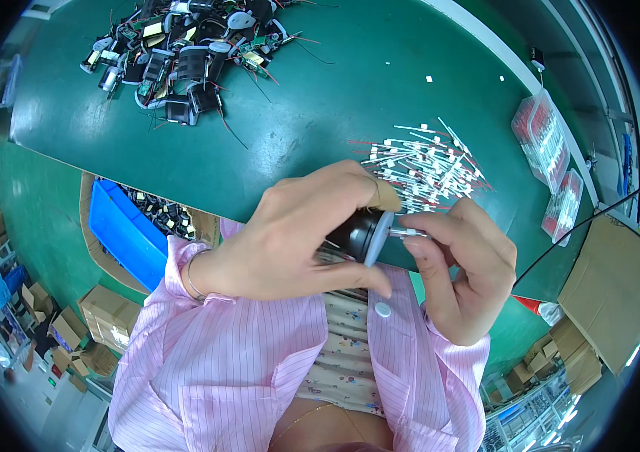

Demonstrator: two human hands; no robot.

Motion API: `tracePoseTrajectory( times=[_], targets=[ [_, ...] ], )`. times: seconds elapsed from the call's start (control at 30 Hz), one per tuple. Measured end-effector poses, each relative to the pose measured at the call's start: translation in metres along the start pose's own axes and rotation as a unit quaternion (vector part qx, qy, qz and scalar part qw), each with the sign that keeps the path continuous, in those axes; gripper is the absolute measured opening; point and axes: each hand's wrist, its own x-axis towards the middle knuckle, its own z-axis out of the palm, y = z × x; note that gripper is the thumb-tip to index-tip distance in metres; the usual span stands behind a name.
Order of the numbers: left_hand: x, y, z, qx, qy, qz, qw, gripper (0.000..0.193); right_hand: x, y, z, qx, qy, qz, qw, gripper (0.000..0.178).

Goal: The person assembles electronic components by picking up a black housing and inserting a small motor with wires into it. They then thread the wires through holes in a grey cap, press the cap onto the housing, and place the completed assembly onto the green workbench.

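My left hand [301, 230] is wrapped round a black cylindrical part with a pale grey disc-shaped end [378, 238], held above the table's near edge. The disc faces right. Against it, my right hand [465, 264] pinches a small, slim whitish piece [407, 233] between thumb and fingertips; its exact kind is too small to make out. Just beyond my hands lies a loose pile of short red and white wires with white connectors [429, 167]. The far side of the black part is hidden by my left fingers.
A heap of black parts with circuit boards and wires [192, 64] lies at the far left of the green table [320, 98]. Clear plastic boxes [542, 139] stand at the right edge. Below the left edge, a carton holds a blue bin [124, 233].
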Motion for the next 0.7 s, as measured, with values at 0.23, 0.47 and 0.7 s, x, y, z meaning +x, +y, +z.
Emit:
tracePoseTrajectory(
  times=[0.23,0.47,0.7],
  targets=[
    [-0.011,-0.002,-0.001,-0.151,-0.022,-0.130,0.980,0.042,0.003,0.014,-0.001,0.028,-0.024,-0.076,0.996,0.019],
    [-0.007,-0.004,0.005,0.103,0.037,0.020,0.994,0.036,-0.002,0.001,0.015,-0.214,0.018,-0.124,0.969,0.021],
    [-0.001,-0.013,0.001,0.124,0.026,0.064,0.990,0.036,-0.001,0.012,0.031,-0.086,0.031,-0.094,0.991,0.014]
  ],
)
